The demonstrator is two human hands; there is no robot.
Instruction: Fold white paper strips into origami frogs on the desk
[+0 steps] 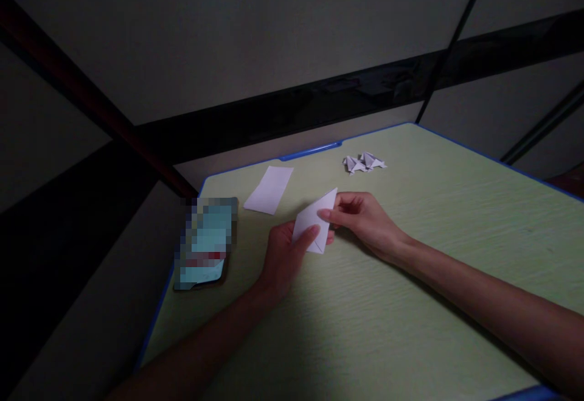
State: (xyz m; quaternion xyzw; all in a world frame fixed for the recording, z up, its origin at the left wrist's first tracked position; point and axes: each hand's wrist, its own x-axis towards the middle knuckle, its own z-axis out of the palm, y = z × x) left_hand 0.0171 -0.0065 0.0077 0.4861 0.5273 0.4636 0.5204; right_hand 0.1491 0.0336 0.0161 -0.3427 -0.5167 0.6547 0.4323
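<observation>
A folded piece of white paper (308, 221) is held up above the table between both hands. It has a slanted top edge, a pointed upper right corner and a crease near its lower end. My left hand (283, 258) grips its lower part, thumb on the front and fingers behind. My right hand (360, 218) pinches the right edge, with the thumb across the front; its other fingers curl partly out of sight behind the paper. Past the hands, a flat white sheet (269, 190) lies on the table. Small folded paper figures (365, 162) sit close together farther back.
A phone (205, 243) with a lit, blurred-out screen lies at the table's left edge. The light green table (456, 255) has a blue rim and a blue strip (312, 151) at its far edge. Behind it stand pale panels with a dark band (292, 106).
</observation>
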